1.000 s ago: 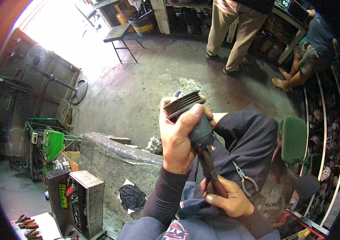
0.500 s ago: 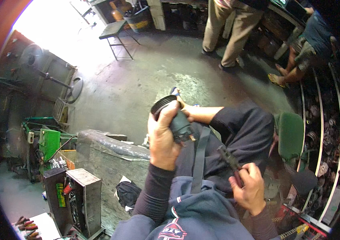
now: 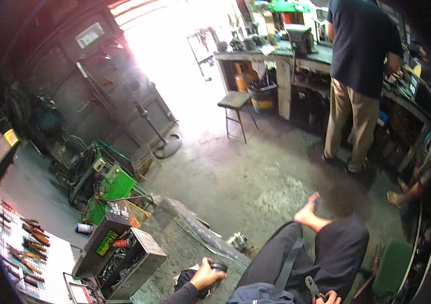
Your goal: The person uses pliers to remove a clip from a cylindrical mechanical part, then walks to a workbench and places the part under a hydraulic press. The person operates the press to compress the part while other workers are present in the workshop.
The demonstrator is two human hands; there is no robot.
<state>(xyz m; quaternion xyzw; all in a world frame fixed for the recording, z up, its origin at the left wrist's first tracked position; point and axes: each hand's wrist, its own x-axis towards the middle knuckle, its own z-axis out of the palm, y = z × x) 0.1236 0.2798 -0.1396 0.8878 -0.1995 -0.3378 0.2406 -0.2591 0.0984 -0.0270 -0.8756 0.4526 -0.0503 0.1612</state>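
Note:
My left hand is wrapped round a dark cylindrical part with a ribbed black rim, low over the worn grey bench to my left. From here I cannot tell whether the part touches the bench. A dark crumpled cloth lies right beside that hand, partly hidden by it. Near my lap, at the lower edge, my right hand grips a pair of pliers with dark jaws pointing up and away. Most of that hand is cut off by the picture's edge.
An open metal toolbox stands left of the bench, near a white pegboard hung with pliers. Beyond are a green machine, a stool and a workbench. One person stands there; another sits at far right.
My left hand has carried the cylindrical part from in front of me down and left to the bench. My right hand with the pliers sits lower in view. The view has swung up and left.

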